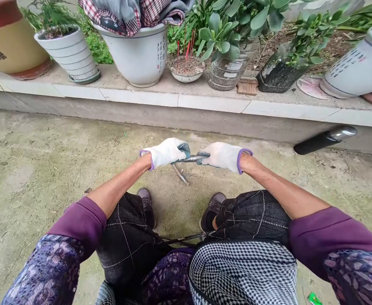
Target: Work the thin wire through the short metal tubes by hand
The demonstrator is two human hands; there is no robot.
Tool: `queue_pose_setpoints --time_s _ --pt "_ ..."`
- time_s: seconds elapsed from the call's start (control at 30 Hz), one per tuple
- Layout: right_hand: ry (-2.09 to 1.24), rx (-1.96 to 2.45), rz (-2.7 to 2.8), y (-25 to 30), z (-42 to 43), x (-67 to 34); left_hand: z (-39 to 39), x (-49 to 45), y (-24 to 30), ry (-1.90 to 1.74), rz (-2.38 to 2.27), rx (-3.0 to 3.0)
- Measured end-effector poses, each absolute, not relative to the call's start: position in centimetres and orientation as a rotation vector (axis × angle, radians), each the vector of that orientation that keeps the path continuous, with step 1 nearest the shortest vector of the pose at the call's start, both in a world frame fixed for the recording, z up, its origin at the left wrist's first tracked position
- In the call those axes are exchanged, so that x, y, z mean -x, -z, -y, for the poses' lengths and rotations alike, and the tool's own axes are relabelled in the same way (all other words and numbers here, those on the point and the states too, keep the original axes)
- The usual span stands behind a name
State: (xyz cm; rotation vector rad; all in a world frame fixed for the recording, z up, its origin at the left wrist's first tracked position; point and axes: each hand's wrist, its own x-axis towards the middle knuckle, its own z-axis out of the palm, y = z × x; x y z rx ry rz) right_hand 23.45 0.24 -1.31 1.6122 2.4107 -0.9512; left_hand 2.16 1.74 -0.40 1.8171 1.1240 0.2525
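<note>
Both my hands wear white work gloves with grey fingertips and purple cuffs. My left hand (166,151) and my right hand (222,156) are held out in front of my knees, each closed on one end of a thin grey metal rod (187,159) that runs level between them. A second thin metal piece (181,174) slants down from my left hand toward the ground; whether it is joined to the rod I cannot tell. I am seated, with my shoes (213,206) on the concrete floor (46,169).
A raised tiled ledge (205,103) crosses the back, carrying several plant pots, a large white pot (141,55) draped with checked cloth, and a small bowl of soil (186,70). A black and silver cylinder (324,140) pokes in at the right. A checked bag lies on my lap.
</note>
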Motion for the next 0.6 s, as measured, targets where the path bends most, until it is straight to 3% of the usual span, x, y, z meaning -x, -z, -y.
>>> queue_pose_setpoints --time_s 0.13,0.23,0.3,0.47,0.6 --pt "0.541 -1.789 -2.438 1.0 -1.9 -23.3 -1.5 -2.5 -0.7 -0.384 -1.239 -1.696" --pt "0.539 -1.941 -2.541 0.2 -2.3 -23.0 -1.7 -2.0 -1.3 -0.481 -1.234 -1.56" --pt "0.773 -2.036 -2.592 -0.4 -2.0 -22.4 -1.8 -1.5 -1.3 -0.518 -1.192 -1.512" --pt "1.752 -2.17 -2.325 -2.2 -0.6 -20.6 -2.2 -0.1 -0.8 -0.629 -1.118 -1.452" --pt "2.18 -1.985 -2.257 -2.7 -0.1 -20.0 -2.3 0.4 -0.7 -0.648 -1.108 -1.456"
